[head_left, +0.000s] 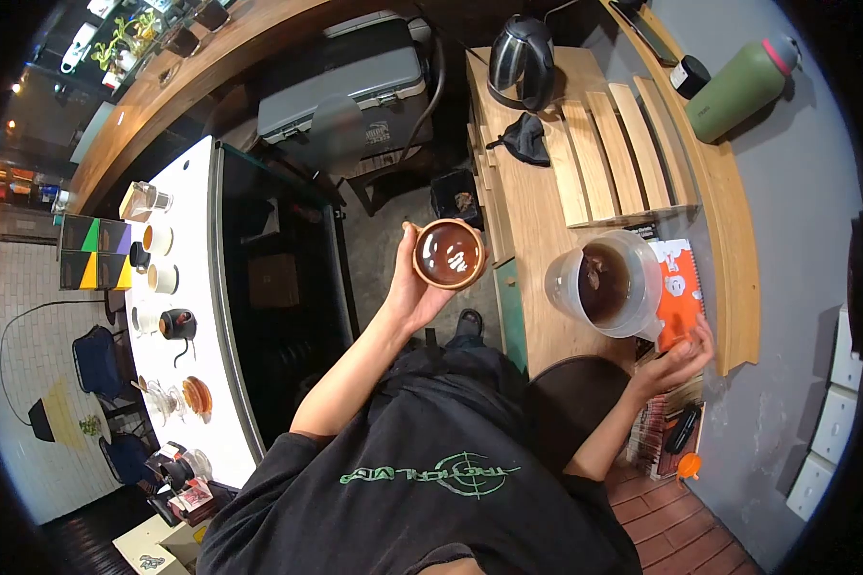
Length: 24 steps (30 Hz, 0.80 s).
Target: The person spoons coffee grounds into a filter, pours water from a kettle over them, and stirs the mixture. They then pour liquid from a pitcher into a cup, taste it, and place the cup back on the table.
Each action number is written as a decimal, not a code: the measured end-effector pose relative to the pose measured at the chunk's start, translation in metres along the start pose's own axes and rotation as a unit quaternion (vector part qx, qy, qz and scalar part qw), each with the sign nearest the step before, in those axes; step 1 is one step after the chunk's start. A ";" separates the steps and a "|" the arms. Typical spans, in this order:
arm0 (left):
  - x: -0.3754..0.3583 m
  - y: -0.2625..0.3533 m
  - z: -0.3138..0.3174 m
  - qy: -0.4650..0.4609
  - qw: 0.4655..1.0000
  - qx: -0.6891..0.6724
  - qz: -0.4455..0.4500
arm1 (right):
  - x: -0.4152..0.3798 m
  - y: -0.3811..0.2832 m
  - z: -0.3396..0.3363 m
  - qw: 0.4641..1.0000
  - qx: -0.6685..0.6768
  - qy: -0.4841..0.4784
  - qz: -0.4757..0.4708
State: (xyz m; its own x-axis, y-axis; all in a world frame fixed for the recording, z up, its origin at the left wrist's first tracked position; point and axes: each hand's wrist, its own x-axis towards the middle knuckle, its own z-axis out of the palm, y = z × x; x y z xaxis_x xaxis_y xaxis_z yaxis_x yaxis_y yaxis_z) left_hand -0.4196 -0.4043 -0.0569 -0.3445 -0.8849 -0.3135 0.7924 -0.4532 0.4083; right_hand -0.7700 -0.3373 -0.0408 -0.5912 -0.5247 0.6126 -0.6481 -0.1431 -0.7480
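Two hands work: our left hand (408, 287) cups a brimming, fragile brown bowl (449, 253) from beneath; our right hand (679, 356), fingers spread, touches the orange booklet (679, 287) at the worktop's near edge

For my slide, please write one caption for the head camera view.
Left hand holds a brown bowl of dark liquid; right hand touches an orange booklet.

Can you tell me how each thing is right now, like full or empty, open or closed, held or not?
Round brown ceramic cup: held up in left hand, dark liquid inside.
Clear plastic pitcher: standing on wooden table, dark liquid inside, lid off.
Orange booklet: touched by right hand.
Shiny metal kettle: lid closed.
Green bottle: capped, lying down.
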 end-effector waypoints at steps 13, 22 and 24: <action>-0.028 0.015 -0.002 0.004 0.998 -0.029 0.050 | -0.046 -0.166 0.134 0.801 0.184 -0.563 -0.086; -0.066 0.040 -0.009 0.098 0.989 -0.019 0.107 | -0.073 -0.194 0.185 0.727 0.195 -0.633 -0.180; -0.075 0.046 -0.016 0.112 0.985 -0.013 0.128 | -0.079 -0.202 0.193 0.703 0.201 -0.653 -0.198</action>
State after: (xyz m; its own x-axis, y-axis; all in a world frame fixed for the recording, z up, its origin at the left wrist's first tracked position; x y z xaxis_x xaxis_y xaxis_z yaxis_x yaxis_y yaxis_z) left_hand -0.3497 -0.3572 -0.0286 -0.0149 -0.9226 -0.3854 0.8522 -0.2133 0.4777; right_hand -0.4993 -0.4289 0.0128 0.7128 -0.6618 0.2324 -0.2937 -0.5825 -0.7579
